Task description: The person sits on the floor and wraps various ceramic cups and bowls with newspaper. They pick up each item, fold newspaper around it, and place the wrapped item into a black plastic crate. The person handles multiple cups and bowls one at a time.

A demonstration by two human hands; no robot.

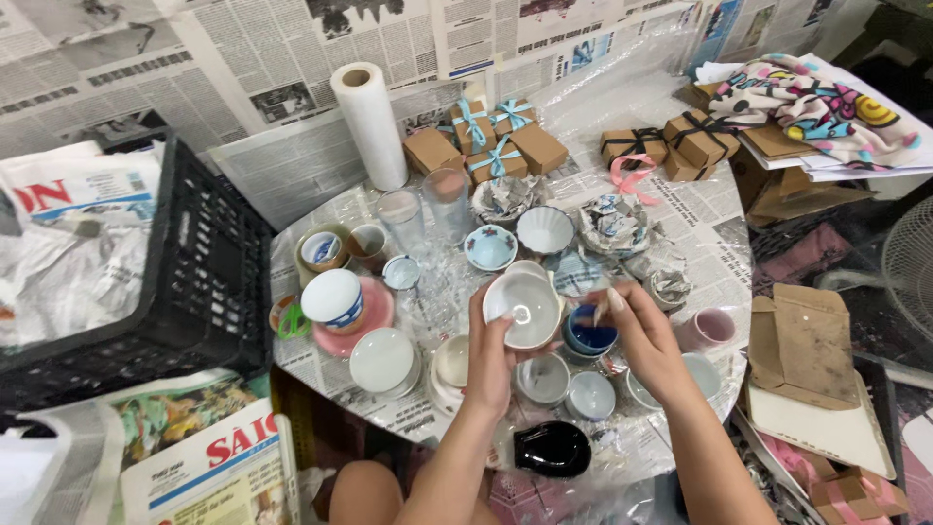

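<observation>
Nearest me, a glossy black dish [552, 448] sits at the worktop [714, 238] edge. Just past it, my left hand [491, 355] has its grip clenched around a white bowl [525, 309], tilted over the crowded cups. My right hand [646, 335] pinches something small beside a blue cup [590, 333]. I judge a steady rim hold matters; brown gift boxes [501, 146] lie farthest.

Blue cup [591, 333] half hidden behind right hand [649, 342]. Fan [909, 261] cut by right edge. Item in right fingers [614, 297] too small to ID. Forearms run off bottom edge.
</observation>
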